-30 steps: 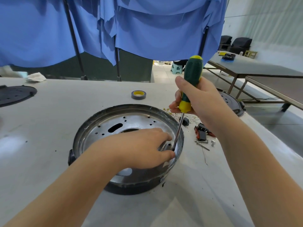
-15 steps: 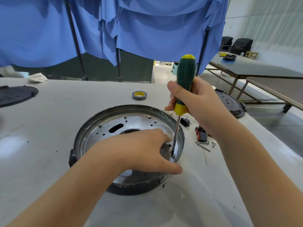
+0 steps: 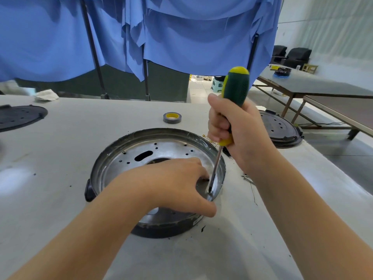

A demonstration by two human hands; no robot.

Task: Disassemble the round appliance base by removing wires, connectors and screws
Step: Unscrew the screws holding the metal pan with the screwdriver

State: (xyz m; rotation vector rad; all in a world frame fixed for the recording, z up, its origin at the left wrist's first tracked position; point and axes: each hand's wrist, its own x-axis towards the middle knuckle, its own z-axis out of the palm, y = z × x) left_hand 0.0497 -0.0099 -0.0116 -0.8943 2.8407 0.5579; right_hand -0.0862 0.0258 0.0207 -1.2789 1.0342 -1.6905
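The round appliance base [image 3: 129,158], a shiny metal dish with a dark outer rim, lies on the white table in the middle of the head view. My left hand [image 3: 177,184] rests inside the dish at its right side, thumb over the near rim; whether its fingers hold anything is hidden. My right hand [image 3: 236,130] grips the green and yellow screwdriver [image 3: 235,87] nearly upright. Its metal tip [image 3: 210,191] stands on the dish's inner right edge, just beside my left fingers. The screw itself is too small to make out.
A roll of grey tape [image 3: 172,117] lies behind the base. Black round covers sit at the far left [image 3: 18,116] and at the right [image 3: 280,130]. Small loose parts [image 3: 247,177] lie right of the base. Blue cloth hangs behind the table; other tables stand at right.
The screwdriver has swung more upright and its tip moved down onto the dish's inner right edge. My left thumb has slid over the near rim.
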